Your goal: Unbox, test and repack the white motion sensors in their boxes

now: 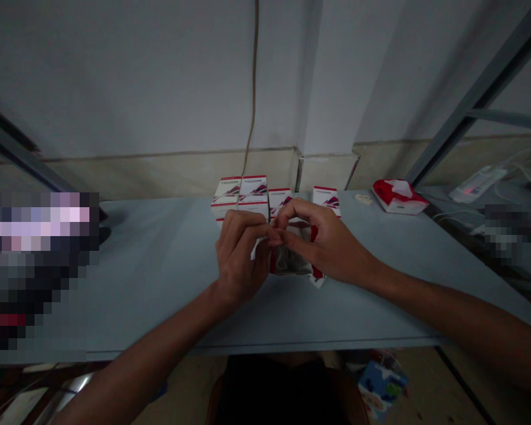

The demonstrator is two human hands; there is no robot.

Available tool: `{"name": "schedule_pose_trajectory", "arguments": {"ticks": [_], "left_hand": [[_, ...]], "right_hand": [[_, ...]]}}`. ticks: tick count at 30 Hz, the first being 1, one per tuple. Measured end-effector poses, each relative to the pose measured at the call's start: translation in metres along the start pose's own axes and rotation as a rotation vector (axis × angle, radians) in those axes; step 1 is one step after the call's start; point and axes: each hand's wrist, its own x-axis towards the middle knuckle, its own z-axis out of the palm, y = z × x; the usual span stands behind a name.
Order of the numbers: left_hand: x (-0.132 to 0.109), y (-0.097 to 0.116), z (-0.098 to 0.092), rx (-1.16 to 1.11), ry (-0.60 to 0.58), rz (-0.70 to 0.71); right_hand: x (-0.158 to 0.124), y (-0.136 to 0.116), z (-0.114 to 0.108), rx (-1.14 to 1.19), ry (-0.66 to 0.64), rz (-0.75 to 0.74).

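Both hands meet over the middle of the table. Between them is a grey, shiny, pouch-like packet with red edges (292,262); whether it lies inside an opened box I cannot tell. My left hand (241,251) is closed, its fingertips pinched at the packet's upper left. From the other side my right hand (327,242) curls over the top, with thumb and forefinger pressed close to the left fingertips. What exactly the fingertips pinch is hidden. A small white printed piece (317,281) shows beneath the packet's right corner.
Behind the hands stand several white-and-red boxes (253,188), one box (326,199) a little apart. At right lies an opened red-and-white packet (400,198) beside small pale scraps (363,199). A power strip (478,183) with cables is farther right. A cable (253,88) hangs down the wall.
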Motion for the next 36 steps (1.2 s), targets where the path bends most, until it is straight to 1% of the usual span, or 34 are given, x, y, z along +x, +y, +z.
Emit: {"name": "schedule_pose_trajectory", "arguments": {"ticks": [7, 11, 13, 16, 17, 19, 23, 26, 30, 33, 34, 36], "left_hand": [[0.000, -0.003, 0.001, -0.040, -0.047, -0.035], [0.000, -0.008, 0.001, -0.044, -0.064, -0.100], [-0.001, -0.012, 0.002, -0.050, -0.046, -0.154], [-0.002, -0.016, 0.002, -0.092, 0.029, -0.217], [-0.002, -0.016, 0.002, -0.101, 0.048, -0.209], [-0.002, -0.014, 0.001, -0.103, 0.055, -0.135], [-0.001, -0.008, 0.000, -0.104, -0.053, 0.053], [0.000, -0.006, 0.000, -0.133, -0.113, 0.117], [0.004, -0.007, -0.002, -0.184, -0.137, 0.104], [0.007, -0.007, -0.005, -0.214, -0.224, 0.081], [0.008, -0.006, -0.005, -0.230, -0.249, 0.050], [0.008, -0.004, -0.005, -0.278, -0.267, -0.058]], "right_hand": [[0.003, 0.001, -0.002, 0.038, -0.028, 0.040], [0.007, 0.003, -0.006, 0.064, -0.044, 0.067], [0.008, 0.004, -0.008, 0.069, -0.046, 0.073], [0.010, 0.006, -0.009, 0.092, -0.056, 0.083], [0.010, 0.007, -0.009, 0.102, -0.051, 0.087], [0.010, 0.009, -0.008, 0.136, -0.021, 0.094], [0.011, 0.016, -0.006, 0.287, 0.043, 0.150], [0.013, 0.021, -0.006, 0.385, 0.058, 0.192], [0.017, 0.023, -0.012, 0.481, 0.043, 0.235], [0.018, 0.018, -0.017, 0.528, 0.045, 0.313], [0.018, 0.016, -0.019, 0.547, 0.049, 0.343], [0.019, 0.015, -0.020, 0.601, 0.064, 0.391]]}}
